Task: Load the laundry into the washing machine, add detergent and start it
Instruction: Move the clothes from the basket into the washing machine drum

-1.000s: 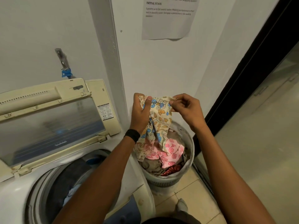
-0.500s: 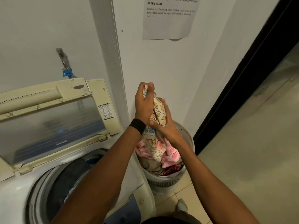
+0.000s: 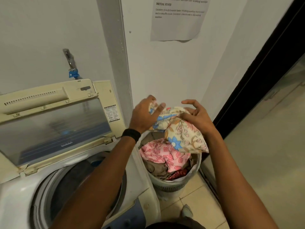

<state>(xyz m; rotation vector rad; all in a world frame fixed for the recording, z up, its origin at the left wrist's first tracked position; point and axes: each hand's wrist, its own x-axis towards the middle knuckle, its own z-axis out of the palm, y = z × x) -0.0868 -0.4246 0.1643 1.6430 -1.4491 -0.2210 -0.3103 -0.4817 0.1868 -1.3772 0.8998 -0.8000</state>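
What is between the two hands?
A bunched cream cloth with blue and orange flowers, between the left hand and right hand, in the head view.

A printed notice (image 3: 177,20) is hanging on the white wall (image 3: 165,71). A tap (image 3: 69,59) with blue tape (image 3: 73,74) is jutting from the wall, left of a white upright strip (image 3: 115,47). A dark door frame (image 3: 264,63) is rising at right over beige floor tiles (image 3: 199,200).
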